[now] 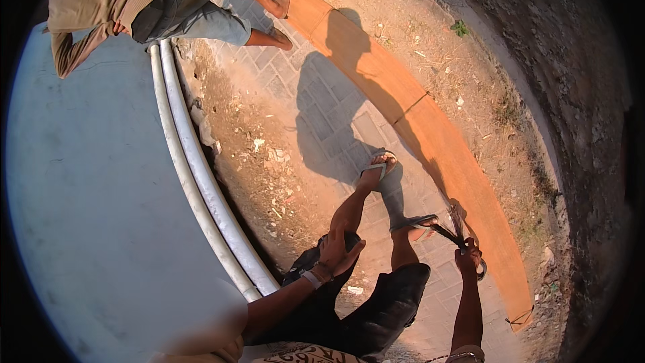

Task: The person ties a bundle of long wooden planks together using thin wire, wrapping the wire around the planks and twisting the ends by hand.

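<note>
My left hand (pixel 338 253) lies on my left knee, open and with nothing in it; a pale band and a bracelet circle its wrist. At my right side, my right hand (pixel 468 255) is closed around a bunch of thin black strips (pixel 451 234), whose loose ends fan out toward my right foot. Part of a dark loop sticks out beside that hand. Close by runs a long, flat orange-brown strip (pixel 463 154), crossed by dark bands or seams. A thin black tie (pixel 521 320) shows at its near end.
Another person (pixel 195 13) in a tan top and light shorts is at the far left. Two pale pipes (pixel 196 161) run beside a light blue surface (pixel 94 181). Grey paving (pixel 329 107) lies between littered dirt (pixel 262 154) and the strip. A rough wall (pixel 578 94) rises right.
</note>
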Motion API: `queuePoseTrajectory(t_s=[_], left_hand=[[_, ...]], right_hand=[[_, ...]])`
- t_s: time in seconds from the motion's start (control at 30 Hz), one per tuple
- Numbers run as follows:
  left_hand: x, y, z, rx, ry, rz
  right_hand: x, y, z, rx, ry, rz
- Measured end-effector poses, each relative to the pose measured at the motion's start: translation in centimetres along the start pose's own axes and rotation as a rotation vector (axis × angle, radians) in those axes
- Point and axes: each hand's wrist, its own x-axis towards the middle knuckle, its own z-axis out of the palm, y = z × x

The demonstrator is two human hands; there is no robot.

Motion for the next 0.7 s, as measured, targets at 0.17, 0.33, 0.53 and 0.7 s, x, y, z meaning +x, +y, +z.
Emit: queuePoseTrajectory(t_s=[0.17, 0.33, 0.53, 0.7], left_hand=[[15.3, 1.4, -10.4, -0.441, 0.113, 0.198], [38.2, 1.5, -20.1, -0.226, 0.334, 0.262], [62.5, 6.6, -28.8, -0.103, 0.159, 0.137], [72.5, 6.0, -29.6, 0.119, 0.618, 0.667]], right_hand=[[-1.6, -3.5, -1.4, 0.198, -0.181, 0.271], [0.0, -12.0, -1.7, 0.197, -0.048, 0.351], [4.9, -26.7, 1.2, 0.243, -0.110, 0.328], [15.4, -44.6, 1.1, 0.501, -0.190, 0.248]])
